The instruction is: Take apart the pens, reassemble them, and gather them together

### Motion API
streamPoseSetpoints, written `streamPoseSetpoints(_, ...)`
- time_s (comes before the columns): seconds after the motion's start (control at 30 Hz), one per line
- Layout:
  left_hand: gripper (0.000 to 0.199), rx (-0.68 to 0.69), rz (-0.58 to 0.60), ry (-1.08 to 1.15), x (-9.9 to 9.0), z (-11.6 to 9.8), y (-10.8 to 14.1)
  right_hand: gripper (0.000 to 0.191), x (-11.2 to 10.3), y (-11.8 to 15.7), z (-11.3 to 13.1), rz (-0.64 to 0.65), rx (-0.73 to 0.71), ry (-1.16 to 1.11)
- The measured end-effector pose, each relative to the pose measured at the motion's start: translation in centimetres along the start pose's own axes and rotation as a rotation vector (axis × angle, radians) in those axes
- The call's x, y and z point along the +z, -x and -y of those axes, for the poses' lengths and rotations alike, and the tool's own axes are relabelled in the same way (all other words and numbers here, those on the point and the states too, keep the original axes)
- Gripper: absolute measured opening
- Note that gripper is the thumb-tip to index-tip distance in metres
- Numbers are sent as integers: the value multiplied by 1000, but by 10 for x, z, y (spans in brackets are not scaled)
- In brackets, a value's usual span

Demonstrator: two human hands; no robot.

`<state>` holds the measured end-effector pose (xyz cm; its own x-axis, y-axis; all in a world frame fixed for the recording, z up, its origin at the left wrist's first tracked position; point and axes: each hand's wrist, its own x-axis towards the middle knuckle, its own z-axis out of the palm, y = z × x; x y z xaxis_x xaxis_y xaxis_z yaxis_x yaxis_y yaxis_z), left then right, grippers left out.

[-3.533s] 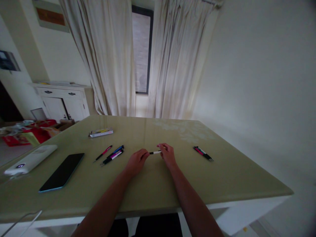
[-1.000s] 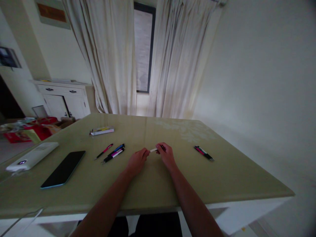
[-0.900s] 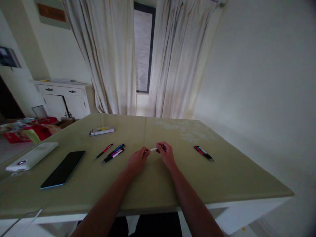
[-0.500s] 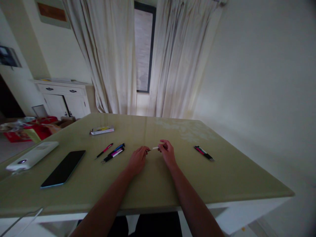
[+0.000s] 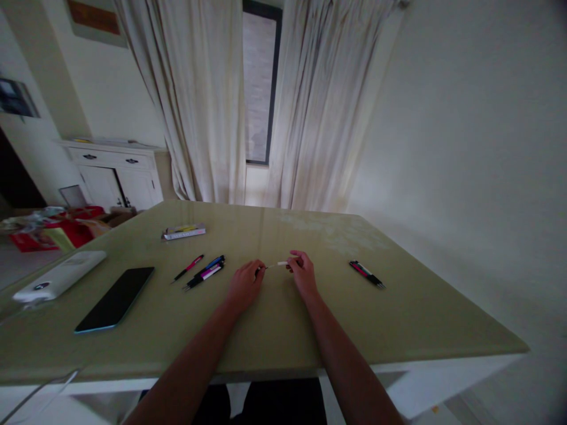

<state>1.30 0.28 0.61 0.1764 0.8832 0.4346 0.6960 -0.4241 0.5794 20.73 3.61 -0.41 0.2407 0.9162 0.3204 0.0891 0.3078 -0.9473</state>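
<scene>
Over the middle of the table, my left hand (image 5: 245, 284) is closed on a dark pen part (image 5: 257, 271) with a thin refill-like stick (image 5: 270, 267) pointing right. Facing it, my right hand (image 5: 303, 273) pinches a white pen barrel (image 5: 282, 263); its other end is hidden by the fingers. The thin stick's tip lies close to the barrel, and I cannot tell whether they touch. Left of my hands lie a pink and black pen (image 5: 188, 268) and several pens (image 5: 206, 274) in blue, purple, white and black. More pens (image 5: 367, 274), side by side, lie to the right.
A black phone or tablet (image 5: 116, 299) and a white device (image 5: 61, 276) lie on the left of the table (image 5: 283, 342). Farther back is a small open box (image 5: 183, 232) with yellow things in it. A white cable (image 5: 48, 386) hangs over the front left edge.
The dark part in my left hand has drawn slightly left, away from the white barrel, and more of the thin stick shows between them. The pens on the table stay where they were.
</scene>
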Motion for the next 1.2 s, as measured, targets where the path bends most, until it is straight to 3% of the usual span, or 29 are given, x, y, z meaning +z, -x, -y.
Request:
streamPoseSetpoints(0.23, 26, -142, -14, -115, 1, 3, -1, 21, -5, 1, -1, -4, -35, 209)
streamPoseSetpoints(0.47, 31, -171, 30, -144, 2, 4, -2, 4, -3, 9, 4, 99, -190, 532)
streamPoseSetpoints(0.6, 32, -172, 57, -138, 1, 3, -2, 8, 0, 14, 7, 118, -258, 758)
streamPoseSetpoints(0.77, 32, -172, 71, -134, 0, 1, -1, 10, 1, 17, 12, 126, -241, 875)
streamPoseSetpoints(1.03, 24, -155, 52, -167, 2, 2, 0, 12, -1, 21, 19, 38, -169, 1160)
streamPoseSetpoints(1.2, 23, -122, 38, -134, 1, -1, 1, 18, -8, 18, 13, -20, -157, 1125)
